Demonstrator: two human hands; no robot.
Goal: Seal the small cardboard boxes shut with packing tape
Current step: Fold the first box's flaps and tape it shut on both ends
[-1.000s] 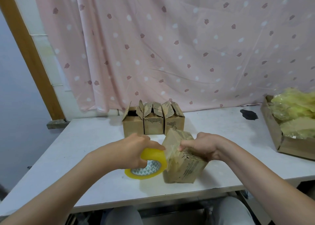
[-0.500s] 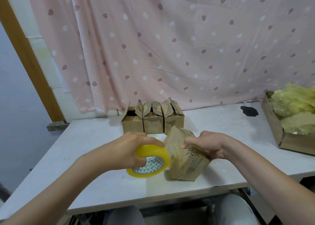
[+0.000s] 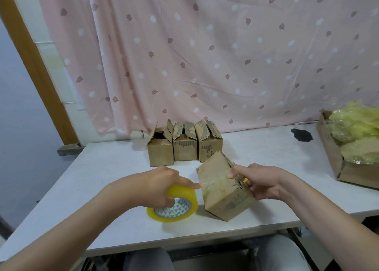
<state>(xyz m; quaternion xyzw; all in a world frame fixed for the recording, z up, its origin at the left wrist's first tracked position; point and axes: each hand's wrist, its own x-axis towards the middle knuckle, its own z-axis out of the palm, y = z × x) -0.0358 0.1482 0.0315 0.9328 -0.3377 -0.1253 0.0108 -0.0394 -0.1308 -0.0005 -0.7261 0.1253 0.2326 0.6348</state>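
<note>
One box is getting taped right now, and three more are waiting their turn. Nearest to the table edge, the left hand (image 3: 158, 185) is gripping the yellow roll of packing tape (image 3: 173, 204), fingers curled over the top of it, index finger pointing toward the box. The roll is sitting low, just beside the small cardboard box (image 3: 222, 187), which is tipped up on one corner on the white table (image 3: 102, 168). There's a shiny strip of tape lying across its upper face. The right hand (image 3: 259, 181) is holding the box from the far right side, thumb pressing on top, fingers wrapping round the edge.

I'm guessing the strip is mid-pull, so the next bit is probably dragging the roll further round the box, keeping tension, then tearing off and smoothing down.

Further back, three open boxes (image 3: 184, 144) are standing in a row, flaps up, touching each other. Off to the right a cardboard tray (image 3: 332, 158) is holding crumpled yellowish plastic (image 3: 356, 125). A pink curtain (image 3: 205, 55) is hanging behind it all.
</note>
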